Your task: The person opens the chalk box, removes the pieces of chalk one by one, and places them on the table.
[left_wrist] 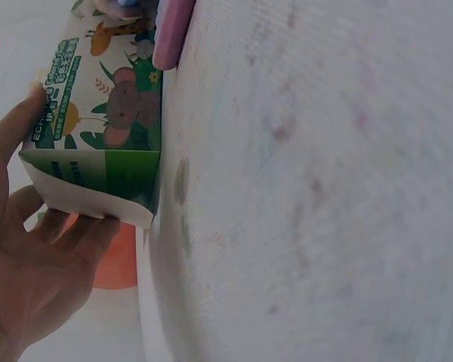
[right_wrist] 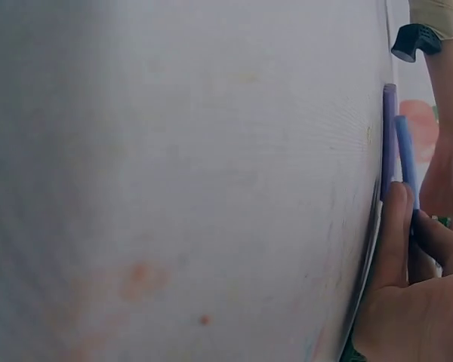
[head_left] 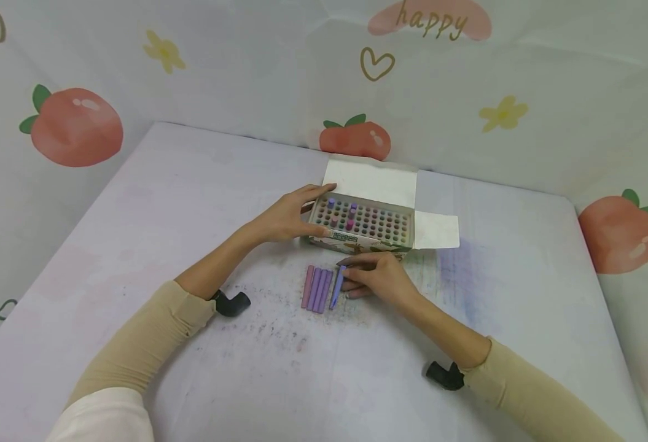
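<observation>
An open-lidded chalk box [head_left: 357,244] stands on the table, with a grid of holes and several purple and pink chalks standing in its left part. My left hand [head_left: 287,216] holds the box's left end, thumb at the front edge and index finger at the back. In the left wrist view, other fingers of that hand touch the side flap [left_wrist: 87,197]. My right hand [head_left: 384,279] pinches a blue chalk [head_left: 337,287] just in front of the box. Left of it, a pink chalk [head_left: 307,287] and several purple chalks [head_left: 319,291] lie side by side.
The box's white lid [head_left: 370,181] leans back, and a side flap [head_left: 437,230] sticks out to the right. Chalk smudges mark the white tabletop [head_left: 235,380]. A black wrist device [head_left: 232,304] sits by each forearm. A printed cloth [head_left: 246,73] hangs behind.
</observation>
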`<action>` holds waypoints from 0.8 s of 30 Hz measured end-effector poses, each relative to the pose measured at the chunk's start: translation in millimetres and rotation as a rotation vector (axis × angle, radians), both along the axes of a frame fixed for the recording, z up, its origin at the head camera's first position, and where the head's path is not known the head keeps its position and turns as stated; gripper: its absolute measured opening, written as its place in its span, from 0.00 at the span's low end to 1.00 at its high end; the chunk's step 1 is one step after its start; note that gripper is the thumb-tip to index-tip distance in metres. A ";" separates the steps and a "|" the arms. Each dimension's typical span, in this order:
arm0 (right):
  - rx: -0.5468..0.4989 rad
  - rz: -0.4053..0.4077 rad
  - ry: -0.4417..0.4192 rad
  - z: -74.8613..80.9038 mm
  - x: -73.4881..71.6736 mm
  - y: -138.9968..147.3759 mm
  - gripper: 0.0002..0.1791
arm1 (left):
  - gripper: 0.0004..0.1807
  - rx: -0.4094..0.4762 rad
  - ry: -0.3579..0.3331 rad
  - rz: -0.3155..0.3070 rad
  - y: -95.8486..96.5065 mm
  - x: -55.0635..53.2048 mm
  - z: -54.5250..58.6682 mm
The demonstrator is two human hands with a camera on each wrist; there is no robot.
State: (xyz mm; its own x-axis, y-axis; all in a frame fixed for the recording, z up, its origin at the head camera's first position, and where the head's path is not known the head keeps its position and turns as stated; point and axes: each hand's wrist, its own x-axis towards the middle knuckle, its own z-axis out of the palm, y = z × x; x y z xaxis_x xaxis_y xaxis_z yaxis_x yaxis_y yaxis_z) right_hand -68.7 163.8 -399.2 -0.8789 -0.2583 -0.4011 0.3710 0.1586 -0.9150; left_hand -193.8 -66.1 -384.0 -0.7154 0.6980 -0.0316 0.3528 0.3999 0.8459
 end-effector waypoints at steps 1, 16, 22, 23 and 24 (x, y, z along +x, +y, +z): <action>0.007 0.000 -0.006 -0.3 -0.3 0.2 0.17 | 0.49 0.001 0.000 -0.001 0.0 0.0 0.2; 0.047 0.037 -0.030 -6.1 -4.3 -2.7 0.16 | 0.50 0.009 0.019 -0.011 0.3 -1.2 -1.3; 0.053 0.045 -0.025 -4.4 -4.3 -4.0 0.15 | 0.50 0.005 0.017 -0.008 0.2 -2.1 -2.8; 0.052 0.046 -0.023 -4.1 -4.2 -4.2 0.15 | 0.50 0.006 0.017 -0.009 0.1 -1.9 -2.8; 0.050 0.048 -0.019 -3.7 -4.0 -4.2 0.15 | 0.50 0.006 0.016 -0.009 0.0 -1.9 -3.1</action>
State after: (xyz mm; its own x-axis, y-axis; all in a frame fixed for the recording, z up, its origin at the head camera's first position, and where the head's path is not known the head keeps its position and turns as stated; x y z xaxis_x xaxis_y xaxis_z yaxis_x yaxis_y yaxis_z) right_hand -72.7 159.5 -403.0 -0.8581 -0.2786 -0.4313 0.3794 0.2220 -0.8982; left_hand -195.7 -66.0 -387.0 -0.7095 0.7045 -0.0158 0.3700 0.3915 0.8425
